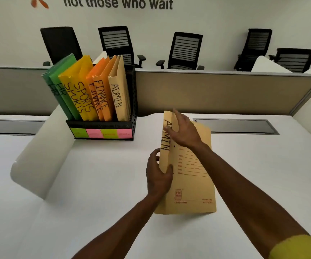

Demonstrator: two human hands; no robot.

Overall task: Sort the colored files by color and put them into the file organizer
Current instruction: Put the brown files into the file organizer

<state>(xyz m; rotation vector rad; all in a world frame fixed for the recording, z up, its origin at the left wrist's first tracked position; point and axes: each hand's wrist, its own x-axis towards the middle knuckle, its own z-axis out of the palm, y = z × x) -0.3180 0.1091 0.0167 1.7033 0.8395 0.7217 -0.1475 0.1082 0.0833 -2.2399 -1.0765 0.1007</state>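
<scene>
A tan file marked ADMIN (194, 184) is held above the white desk, right of centre. My left hand (158, 174) grips its spine low down. My right hand (183, 131) holds its upper part near the lettering. The black file organizer (132, 126) stands at the back left. In it lean two green HR files (61, 86), two yellow SPORTS files (80, 90), two orange FINANCE files (99, 90) and one tan ADMIN file (119, 90) in the rightmost slot.
Green and pink sticky labels (102, 133) run along the organizer's front. A white curved divider (38, 152) stands left of it. A grey partition (225, 90) backs the white desk (113, 184), with a cable hatch (236, 126) at right. Black chairs (184, 51) stand behind.
</scene>
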